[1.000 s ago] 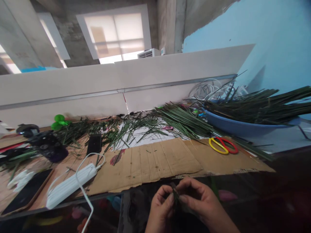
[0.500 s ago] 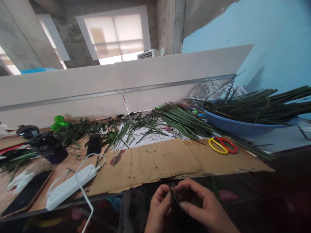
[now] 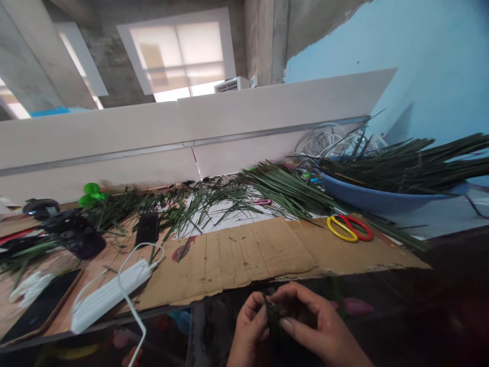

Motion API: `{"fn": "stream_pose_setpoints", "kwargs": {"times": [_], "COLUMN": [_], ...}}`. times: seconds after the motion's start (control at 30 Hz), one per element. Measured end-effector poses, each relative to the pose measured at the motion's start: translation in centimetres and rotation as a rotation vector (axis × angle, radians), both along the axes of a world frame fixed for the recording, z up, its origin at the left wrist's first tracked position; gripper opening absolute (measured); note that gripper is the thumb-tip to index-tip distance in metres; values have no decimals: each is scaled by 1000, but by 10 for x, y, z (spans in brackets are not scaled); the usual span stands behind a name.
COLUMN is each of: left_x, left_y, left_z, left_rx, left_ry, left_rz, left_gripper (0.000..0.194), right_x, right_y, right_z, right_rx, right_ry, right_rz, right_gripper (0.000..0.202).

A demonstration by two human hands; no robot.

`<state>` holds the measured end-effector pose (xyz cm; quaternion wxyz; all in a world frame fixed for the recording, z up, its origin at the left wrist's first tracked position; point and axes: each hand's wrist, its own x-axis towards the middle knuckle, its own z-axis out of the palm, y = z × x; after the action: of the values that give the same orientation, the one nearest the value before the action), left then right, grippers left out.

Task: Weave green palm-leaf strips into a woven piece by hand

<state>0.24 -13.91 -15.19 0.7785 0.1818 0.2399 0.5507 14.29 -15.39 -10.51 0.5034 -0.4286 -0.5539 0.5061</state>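
Note:
Low in the head view, just off the front edge of the cardboard (image 3: 244, 255), my two hands are close together. My left hand (image 3: 252, 326) has its thumb and fingers pinched on a dark green leaf piece (image 3: 272, 313). On the other side of that piece, my right hand (image 3: 311, 318) is curled, with thumb and forefinger closed on it. The lower part of the piece blends into the dark background. Scissors with yellow and red handles (image 3: 349, 228) lie on the cardboard's right part.
Behind the cardboard lie cut green strips (image 3: 214, 201) and a bundle of long leaves (image 3: 286, 188). A blue basin (image 3: 389, 198) of leaves stands right. At left are a power strip (image 3: 110, 295), phone (image 3: 42, 306) and dark cup (image 3: 74, 234).
The fingers of both hands have shifted slightly around the leaf piece, which shows a little differently between them. The whole view has moved a few pixels.

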Motion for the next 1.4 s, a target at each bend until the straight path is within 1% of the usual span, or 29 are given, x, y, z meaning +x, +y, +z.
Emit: {"fn": "stream_pose_setpoints", "kwargs": {"times": [0.23,0.4,0.5,0.63,0.83,0.93,1.03,1.13,1.27,1.4], "left_x": [-2,-2,-2,-2,0,0,0,1,1,2], "left_y": [0,1,1,0,0,-1,-3,-3,-4,-4], "left_z": [-3,-4,-4,-4,-3,-2,-1,-1,0,1], "left_rx": [14,39,47,68,78,81,84,94,134,146], "left_ry": [35,32,58,69,66,81,84,62,65,110], "left_rz": [-12,-16,-11,-13,-1,-7,-2,-15,-18,36], "left_gripper": [39,37,37,35,33,32,32,30,27,26], "right_x": [-6,-8,-9,-10,-12,-15,-18,-20,-20,-22], "right_y": [-2,-3,-4,-6,-7,-6,-4,-2,-2,0], "right_z": [5,7,7,3,-6,-7,-6,-4,-3,-8], "right_rx": [-13,27,44,72,94,46,-73,-153,-125,-140], "right_ry": [-4,-67,-67,-54,-8,86,231,306,286,312], "right_rz": [-46,-85,-116,-125,-185,-207,-218,-209,-223,-262], "right_gripper": [24,24,21,12,16,21,27,30,30,31]}}
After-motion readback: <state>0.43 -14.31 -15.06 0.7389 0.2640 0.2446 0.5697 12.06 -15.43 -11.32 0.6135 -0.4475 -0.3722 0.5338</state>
